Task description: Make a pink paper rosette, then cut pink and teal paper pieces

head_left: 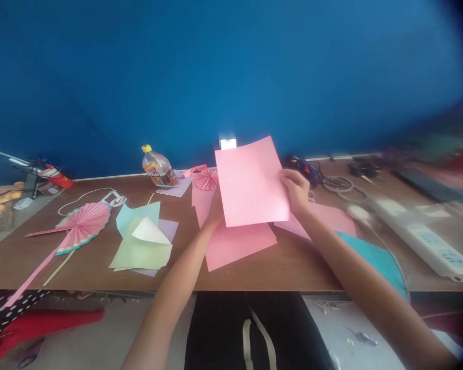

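A sheet of pink paper (pixel 250 185) is raised above the table, its broad face towards me. My right hand (pixel 296 189) pinches it at the right edge. At the lower left edge, my left hand (pixel 215 208) reaches behind the sheet, which hides its fingers. Below lie more pink sheets (pixel 235 246), with another pink sheet (pixel 332 218) under my right forearm. Behind my left hand, a small pleated pink paper fan (pixel 206 179) rests on pink paper.
Left on the brown table (pixel 96 272) lie a large pleated pink fan (pixel 85 224) and green sheets (pixel 146 249). A plastic bottle (pixel 159 168) stands near the blue wall (pixel 231 67). Rightward are a teal sheet (pixel 374 257), coiled cable (pixel 341 185) and white power strip (pixel 428 244).
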{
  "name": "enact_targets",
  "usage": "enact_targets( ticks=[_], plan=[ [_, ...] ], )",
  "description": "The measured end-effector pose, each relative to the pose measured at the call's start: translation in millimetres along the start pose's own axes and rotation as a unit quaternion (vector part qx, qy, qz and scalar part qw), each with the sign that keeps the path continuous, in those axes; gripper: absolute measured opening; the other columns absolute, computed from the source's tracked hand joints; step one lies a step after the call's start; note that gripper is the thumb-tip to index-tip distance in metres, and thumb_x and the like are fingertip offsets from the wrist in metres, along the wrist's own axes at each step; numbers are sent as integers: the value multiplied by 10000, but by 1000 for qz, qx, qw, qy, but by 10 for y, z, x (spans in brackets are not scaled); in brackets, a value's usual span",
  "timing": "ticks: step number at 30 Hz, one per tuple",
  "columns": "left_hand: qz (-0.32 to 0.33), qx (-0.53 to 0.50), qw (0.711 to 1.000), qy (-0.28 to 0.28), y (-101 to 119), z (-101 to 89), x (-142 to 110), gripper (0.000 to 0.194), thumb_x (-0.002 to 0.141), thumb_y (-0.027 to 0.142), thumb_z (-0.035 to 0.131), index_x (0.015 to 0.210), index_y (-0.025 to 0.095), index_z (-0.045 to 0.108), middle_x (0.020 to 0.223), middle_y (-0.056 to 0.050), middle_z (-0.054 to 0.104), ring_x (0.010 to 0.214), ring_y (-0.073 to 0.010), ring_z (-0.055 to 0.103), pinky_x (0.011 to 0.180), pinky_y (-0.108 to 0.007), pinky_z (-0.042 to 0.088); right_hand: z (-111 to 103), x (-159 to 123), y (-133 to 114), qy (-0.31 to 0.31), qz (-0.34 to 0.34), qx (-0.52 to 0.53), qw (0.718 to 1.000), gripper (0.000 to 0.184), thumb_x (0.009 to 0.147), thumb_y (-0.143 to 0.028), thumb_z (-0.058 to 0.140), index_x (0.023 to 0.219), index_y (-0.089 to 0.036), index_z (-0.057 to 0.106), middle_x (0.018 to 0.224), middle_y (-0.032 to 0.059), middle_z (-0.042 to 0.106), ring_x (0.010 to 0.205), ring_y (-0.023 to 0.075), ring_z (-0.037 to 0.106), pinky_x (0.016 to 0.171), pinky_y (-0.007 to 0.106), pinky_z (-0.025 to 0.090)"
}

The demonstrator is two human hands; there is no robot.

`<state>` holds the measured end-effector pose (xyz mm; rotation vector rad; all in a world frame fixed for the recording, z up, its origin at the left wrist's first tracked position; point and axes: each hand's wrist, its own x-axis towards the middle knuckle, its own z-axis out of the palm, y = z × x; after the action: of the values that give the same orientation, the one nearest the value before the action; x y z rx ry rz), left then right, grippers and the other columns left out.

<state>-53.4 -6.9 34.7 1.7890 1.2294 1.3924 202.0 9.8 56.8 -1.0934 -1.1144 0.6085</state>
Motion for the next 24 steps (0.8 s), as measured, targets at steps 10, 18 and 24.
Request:
enact_targets(
  ticks=[10,18,24],
  plan=[
    [9,-43,998,54,84,2,38,401,935,282,465,1332,241,422,1345,-110,561,1214,-208,566,986,-362,492,50,182,141,-100,50,-46,993,197,727,-280,560,817,-203,718,934,22,714,873,204,627,794,332,493],
    [-13,-67,996,53,-49,-111,86,238,810,271,567,1017,184,644,1139,-87,671,1095,-244,626,938,-377,504,-91,478,-73,-250,49,-37,966,224,746,-276,578,868,-175,737,943,61,730,828,204,650,735,332,503],
    [-44,-138,989,23,-191,-79,136,350,765,292,647,1100,191,645,1216,-93,646,1072,-231,637,895,-357,513,-209,388,-131,-367,-14,-16,930,398,625,-422,805,944,-190,749,991,77,717,825,212,670,714,315,523]
  ],
)
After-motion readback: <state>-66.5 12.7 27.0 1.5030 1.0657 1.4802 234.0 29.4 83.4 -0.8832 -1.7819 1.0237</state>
